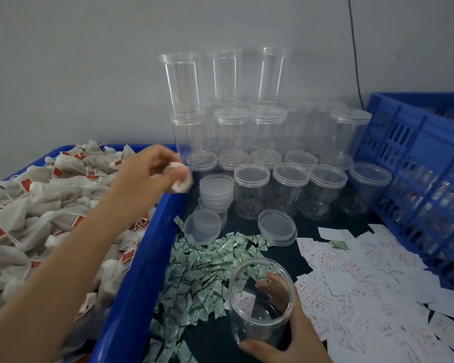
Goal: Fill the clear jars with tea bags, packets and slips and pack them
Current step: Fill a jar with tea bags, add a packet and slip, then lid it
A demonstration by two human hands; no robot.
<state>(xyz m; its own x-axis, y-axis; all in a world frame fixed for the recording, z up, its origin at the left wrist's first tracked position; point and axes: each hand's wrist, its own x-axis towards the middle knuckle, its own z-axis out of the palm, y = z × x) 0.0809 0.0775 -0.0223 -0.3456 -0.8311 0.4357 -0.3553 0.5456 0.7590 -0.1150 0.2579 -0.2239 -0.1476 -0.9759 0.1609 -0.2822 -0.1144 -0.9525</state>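
Right hand (292, 339) grasps an open jar (254, 307), packets (202, 273) just left of it; left hand (147, 174) pinches a tea bag (182, 180) above a bin (139, 279).

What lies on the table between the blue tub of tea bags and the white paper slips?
In the head view, a heap of green-and-white packets lies there; the right hand holds an open clear jar at its right edge.

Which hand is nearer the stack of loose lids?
Left. The left hand, pinching a tea bag, is beside the lid stack; the right hand grips a jar nearer the camera.
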